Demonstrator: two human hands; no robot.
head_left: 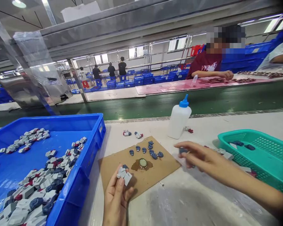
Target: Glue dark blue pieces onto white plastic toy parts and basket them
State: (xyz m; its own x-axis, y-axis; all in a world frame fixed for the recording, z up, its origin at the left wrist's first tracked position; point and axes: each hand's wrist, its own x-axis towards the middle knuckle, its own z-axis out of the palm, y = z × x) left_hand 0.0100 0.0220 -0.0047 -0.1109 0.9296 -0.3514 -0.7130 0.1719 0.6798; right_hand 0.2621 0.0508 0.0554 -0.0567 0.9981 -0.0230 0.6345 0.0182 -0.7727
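Note:
My left hand [118, 194] pinches a small light-grey plastic part [124, 175] with a dark blue bit at its top. Out to the right, over the table, my right hand [195, 153] has a small dark blue piece [183, 150] between its fingers. Between the hands lies a brown cardboard sheet [162, 179]. On it sit several dark blue, ridged pieces [144, 150] and a small round cap [142, 162] of pale content in a dark wet stain. A white squeeze bottle [179, 121] with a blue nozzle stands upright behind the sheet.
A blue bin [91, 169] at left holds many grey, red and blue parts. At right is a green basket [257, 135] with some pieces in and beside it. Two loose parts [138, 135] lie behind the cardboard. Beyond the green conveyor belt [122, 110], a person works.

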